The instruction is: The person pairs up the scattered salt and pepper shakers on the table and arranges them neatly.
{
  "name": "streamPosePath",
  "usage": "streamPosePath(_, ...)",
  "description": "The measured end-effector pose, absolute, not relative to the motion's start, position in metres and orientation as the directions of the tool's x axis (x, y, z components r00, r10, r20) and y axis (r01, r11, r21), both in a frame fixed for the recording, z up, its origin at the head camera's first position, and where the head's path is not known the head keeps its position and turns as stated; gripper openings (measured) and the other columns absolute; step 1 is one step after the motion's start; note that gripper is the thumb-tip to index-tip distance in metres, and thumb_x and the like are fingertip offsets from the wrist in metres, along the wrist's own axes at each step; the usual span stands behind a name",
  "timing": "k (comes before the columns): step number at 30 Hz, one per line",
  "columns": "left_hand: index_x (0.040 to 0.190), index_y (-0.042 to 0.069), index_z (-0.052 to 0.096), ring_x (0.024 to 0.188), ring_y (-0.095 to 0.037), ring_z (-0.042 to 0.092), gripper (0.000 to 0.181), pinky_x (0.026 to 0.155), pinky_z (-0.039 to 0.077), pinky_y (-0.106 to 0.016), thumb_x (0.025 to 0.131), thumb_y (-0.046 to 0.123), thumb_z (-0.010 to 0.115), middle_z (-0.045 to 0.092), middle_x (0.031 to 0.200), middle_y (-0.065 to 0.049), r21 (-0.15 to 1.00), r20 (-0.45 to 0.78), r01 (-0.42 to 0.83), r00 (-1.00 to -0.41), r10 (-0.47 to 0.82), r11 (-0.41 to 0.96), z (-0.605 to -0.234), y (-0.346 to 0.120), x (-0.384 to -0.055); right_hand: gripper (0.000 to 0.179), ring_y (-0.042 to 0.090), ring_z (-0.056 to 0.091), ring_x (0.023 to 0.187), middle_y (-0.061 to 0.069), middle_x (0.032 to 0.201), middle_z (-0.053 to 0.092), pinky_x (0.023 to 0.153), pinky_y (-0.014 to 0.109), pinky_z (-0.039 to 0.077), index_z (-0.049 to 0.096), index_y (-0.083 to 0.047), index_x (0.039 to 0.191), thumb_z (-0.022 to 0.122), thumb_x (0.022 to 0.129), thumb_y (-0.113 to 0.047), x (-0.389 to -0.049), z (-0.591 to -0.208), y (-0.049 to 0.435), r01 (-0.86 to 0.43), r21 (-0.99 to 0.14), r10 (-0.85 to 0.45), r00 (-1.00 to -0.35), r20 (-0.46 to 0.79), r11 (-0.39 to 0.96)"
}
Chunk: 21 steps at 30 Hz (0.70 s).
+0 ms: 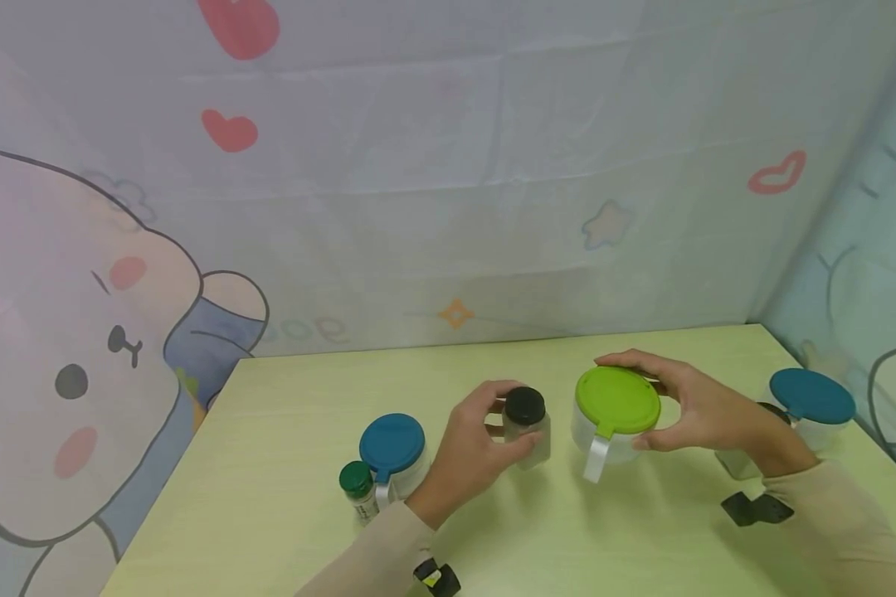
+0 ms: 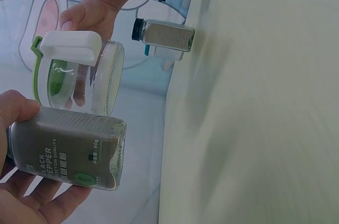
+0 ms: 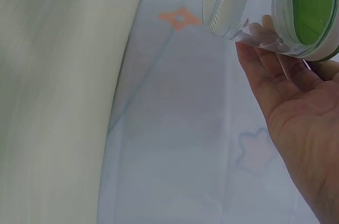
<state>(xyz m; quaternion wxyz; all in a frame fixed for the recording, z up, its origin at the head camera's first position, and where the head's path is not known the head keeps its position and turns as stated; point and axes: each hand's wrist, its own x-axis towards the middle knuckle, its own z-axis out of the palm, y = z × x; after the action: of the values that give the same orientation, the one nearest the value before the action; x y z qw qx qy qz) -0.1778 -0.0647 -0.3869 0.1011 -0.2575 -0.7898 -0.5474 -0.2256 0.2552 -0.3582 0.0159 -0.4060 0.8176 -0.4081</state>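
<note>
In my left hand (image 1: 481,435) I grip a black pepper jar (image 2: 71,150), a clear bottle of dark powder with a black cap, held above the table. To its right, my right hand (image 1: 698,406) holds a clear seasoning jar with a lime-green lid (image 1: 617,400) and a white handle (image 2: 71,46). Fingers curl round the far side of that jar and the thumb presses its near side. Both things are off the table, side by side with a small gap between them. In the right wrist view the green-lidded jar (image 3: 286,12) appears at the top right, empty inside.
Left of my left hand stand a blue-lidded jar (image 1: 392,444) and a small green-capped bottle (image 1: 357,481). Behind my right wrist are another blue-lidded jar (image 1: 812,396) and a black-capped bottle (image 2: 164,34). A printed cloth (image 1: 418,166) hangs behind the pale table (image 1: 306,381).
</note>
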Motion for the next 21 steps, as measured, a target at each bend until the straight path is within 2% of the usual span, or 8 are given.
streamPosePath(15,0.130,0.021,0.060,0.106,-0.017,0.063,0.052,0.082,0.060,-0.028,0.084,0.012,0.083,0.064,0.123,0.006,0.826,0.403,0.478,-0.872,0.280,0.300,-0.392,-0.076,-0.167,0.086,0.012,0.057,0.117,-0.001,0.144,0.054,0.092,0.029,0.054,0.043,-0.016,0.152,0.087,0.078,-0.010,-0.228,-0.365,0.247,-0.672,-0.693,-0.717,-0.617,0.325,0.263)
streamPosePath(21,0.129,0.021,0.060,0.104,-0.017,0.064,0.053,0.080,0.060,-0.027,0.083,0.011,0.084,0.065,0.121,0.005,0.817,0.414,0.487,-0.868,0.273,0.311,-0.396,-0.082,-0.165,0.085,0.013,0.056,0.118,-0.002,0.144,0.054,0.093,0.030,0.053,0.043,-0.017,0.152,0.087,0.079,-0.012,-0.229,-0.366,0.243,-0.665,-0.697,-0.720,-0.619,0.315,0.267)
